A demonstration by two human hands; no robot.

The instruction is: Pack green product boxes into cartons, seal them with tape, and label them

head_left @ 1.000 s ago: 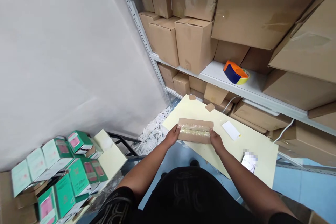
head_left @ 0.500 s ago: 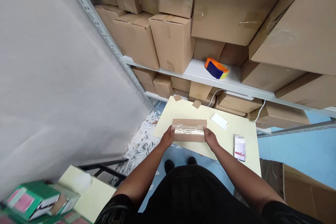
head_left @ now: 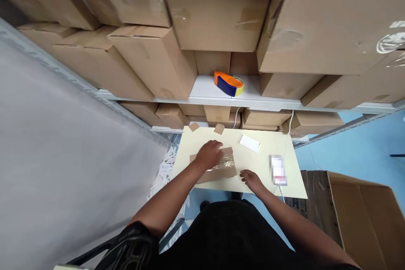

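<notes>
A flat cardboard box (head_left: pixel 218 173) with clear shiny tape across its top lies slightly turned on the pale table (head_left: pixel 262 177). My left hand (head_left: pixel 209 155) is over the top of this box, its fingers reaching right across the tape and partly blurred; it does not grip the box. Just off the box's right end, my right hand (head_left: pixel 251 180) hovers above the table with loosely bent fingers apart and nothing in them.
A white card-like item (head_left: pixel 249 143) and a phone (head_left: pixel 278 170) with a cable lie on the right of the table. Two cardboard scraps (head_left: pixel 219 128) lie at its back edge. Beyond are shelves of boxes and an orange-and-blue tape dispenser (head_left: pixel 228 84). An open carton (head_left: pixel 360 211) stands at right.
Both hands have let go of the box ends. The box now lies tilted on the table, with my left hand moved over its top and my right hand drawn away. The view has swung right.
</notes>
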